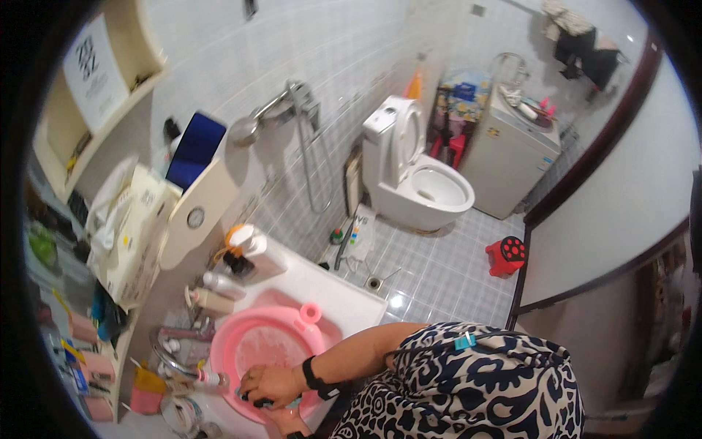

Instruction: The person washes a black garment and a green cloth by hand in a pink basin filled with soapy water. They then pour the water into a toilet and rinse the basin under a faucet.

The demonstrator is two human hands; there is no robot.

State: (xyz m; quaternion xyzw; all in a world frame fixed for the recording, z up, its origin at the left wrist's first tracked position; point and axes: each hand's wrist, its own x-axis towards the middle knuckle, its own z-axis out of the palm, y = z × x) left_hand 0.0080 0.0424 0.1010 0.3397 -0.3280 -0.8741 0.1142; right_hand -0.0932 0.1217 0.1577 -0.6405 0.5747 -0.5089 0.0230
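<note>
A pink plastic basin (219, 344) with a ring-shaped handle (310, 314) sits in the white washbasin, with shallow, sudsy-looking water (267, 347) inside. My right hand (270, 385), a black band at its wrist, is over the basin's near part with fingers curled down. Beneath its fingers shows something small and dark (262, 402), too hidden to name. A bit of teal (295, 403) peeks out between the hands. My left hand (287, 420) lies just below and against the right one; its fingers are hidden. Beside the basin's left rim ends a tap (170, 351) with a pinkish nozzle (210, 378).
Pump bottles (259, 252) stand on the white counter (351, 296) behind the basin. Left are a tissue pack (135, 238) and a blue phone-like panel (196, 148) on a shelf. Farther off are a shower head (245, 132), a toilet (435, 192), a washing machine (504, 157) and a red stool (506, 256).
</note>
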